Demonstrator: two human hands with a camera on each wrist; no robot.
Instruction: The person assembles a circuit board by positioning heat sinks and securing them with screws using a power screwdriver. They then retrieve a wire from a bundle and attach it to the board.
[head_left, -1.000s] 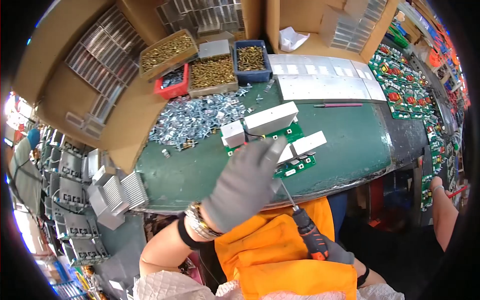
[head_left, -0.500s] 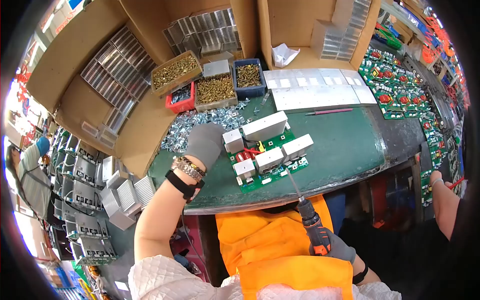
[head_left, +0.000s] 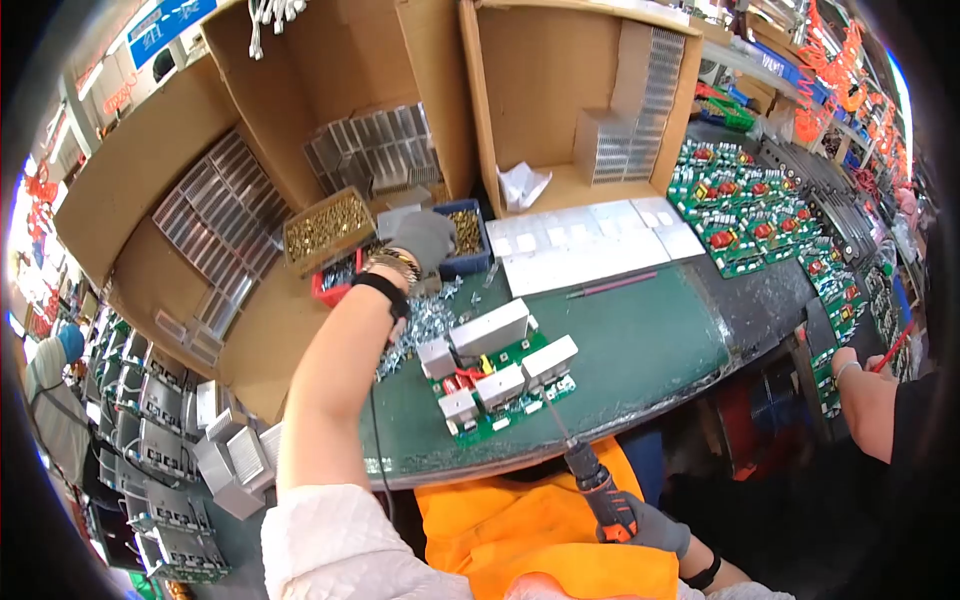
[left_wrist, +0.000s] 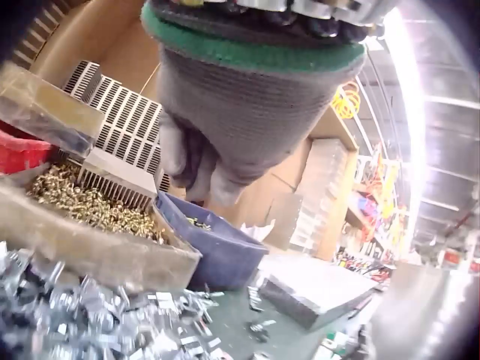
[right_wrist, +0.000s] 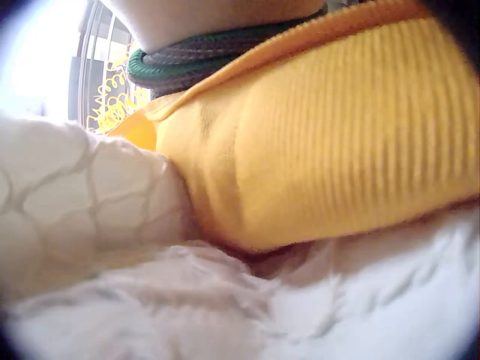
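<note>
My gloved left hand [head_left: 424,240] reaches over the blue bin [head_left: 468,262] of brass-coloured screws [head_left: 465,230]. In the left wrist view its loosely bent fingers [left_wrist: 225,186] point down at the bin's rim, with nothing visible between them. Low at the front, my gloved right hand [head_left: 650,527] grips a black and orange power screwdriver [head_left: 598,488]. Its long bit [head_left: 556,418] slants up to the near edge of a green circuit board [head_left: 490,424]. Several silver heatsinks [head_left: 490,334] stand on that board. The right wrist view shows only cloth and the glove's cuff.
Loose metal clips [head_left: 425,325] lie heaped left of the board. Beside the blue bin are a tray of brass screws [head_left: 328,230] and a red bin [head_left: 330,290]. Flat metal blocks [head_left: 590,245] and a pink pen [head_left: 612,285] lie behind. Cardboard boxes [head_left: 540,90] line the back.
My left hand has gone from over the circuit board, past the clip heap, to the blue bin. The right hand keeps its grip on the power screwdriver. The head view has tilted up.
</note>
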